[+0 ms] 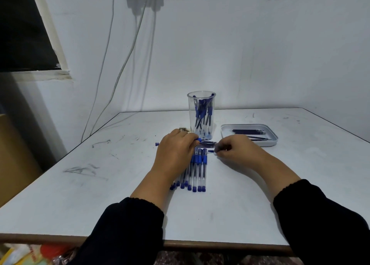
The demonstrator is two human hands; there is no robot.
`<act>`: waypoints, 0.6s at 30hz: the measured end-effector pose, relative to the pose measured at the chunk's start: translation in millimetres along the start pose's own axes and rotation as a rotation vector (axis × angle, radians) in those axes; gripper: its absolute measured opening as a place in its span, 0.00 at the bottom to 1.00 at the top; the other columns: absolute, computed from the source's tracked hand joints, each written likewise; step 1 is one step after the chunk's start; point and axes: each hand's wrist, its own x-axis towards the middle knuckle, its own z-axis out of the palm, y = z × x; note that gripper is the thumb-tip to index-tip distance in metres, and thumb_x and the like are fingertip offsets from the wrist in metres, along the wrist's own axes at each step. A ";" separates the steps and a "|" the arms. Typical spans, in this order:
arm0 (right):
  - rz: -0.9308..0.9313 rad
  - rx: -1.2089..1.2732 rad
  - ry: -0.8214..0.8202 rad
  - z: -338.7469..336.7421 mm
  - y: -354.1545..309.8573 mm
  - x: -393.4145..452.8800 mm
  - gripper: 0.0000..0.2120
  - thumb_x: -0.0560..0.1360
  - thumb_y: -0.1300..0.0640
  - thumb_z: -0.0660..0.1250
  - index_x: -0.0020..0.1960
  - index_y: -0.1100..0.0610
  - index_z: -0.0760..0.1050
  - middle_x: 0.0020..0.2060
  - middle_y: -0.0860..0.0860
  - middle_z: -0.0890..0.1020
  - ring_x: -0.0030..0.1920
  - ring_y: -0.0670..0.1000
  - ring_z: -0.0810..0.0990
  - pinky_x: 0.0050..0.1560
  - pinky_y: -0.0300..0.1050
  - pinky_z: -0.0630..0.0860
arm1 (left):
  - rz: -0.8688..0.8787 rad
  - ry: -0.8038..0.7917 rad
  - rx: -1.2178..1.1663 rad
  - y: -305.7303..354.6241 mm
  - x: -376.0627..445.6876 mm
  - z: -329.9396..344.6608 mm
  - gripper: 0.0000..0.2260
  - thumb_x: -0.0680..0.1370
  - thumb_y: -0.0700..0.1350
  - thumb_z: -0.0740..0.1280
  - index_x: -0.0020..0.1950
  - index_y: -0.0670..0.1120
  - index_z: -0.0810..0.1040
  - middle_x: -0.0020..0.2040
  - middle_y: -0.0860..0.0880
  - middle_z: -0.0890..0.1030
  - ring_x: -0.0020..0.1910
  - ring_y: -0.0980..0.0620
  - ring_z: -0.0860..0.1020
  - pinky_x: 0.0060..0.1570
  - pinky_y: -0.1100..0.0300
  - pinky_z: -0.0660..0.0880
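Observation:
Several clear pens with blue caps point(197, 170) lie side by side on the white table point(100, 184), partly under my left wrist. My left hand point(174, 152) holds a pen barrel lying crosswise; its blue end point(157, 144) sticks out to the left. My right hand point(234, 147) pinches a small blue pen part point(211, 151) at its fingertips. A few dark refills point(207, 143) lie between the hands. A clear plastic cup point(201, 114) with several blue pens stands just behind the hands.
A white tray point(268, 142) with dark refills sits to the right of the cup. A small brown object point(184, 129) lies behind my left hand. Cables hang down the wall at the back left. The table's front edge is near my sleeves.

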 end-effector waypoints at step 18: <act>-0.026 0.005 0.009 -1.6 1.3 -0.2 0.10 0.71 0.57 0.64 0.48 0.46 0.81 0.39 0.43 0.82 0.40 0.42 0.79 0.42 0.40 0.76 | -0.002 -0.040 -0.011 0.5 -0.4 -0.1 0.03 0.75 0.41 0.69 0.47 0.44 0.82 0.39 0.49 0.82 0.38 0.48 0.75 0.36 0.58 0.69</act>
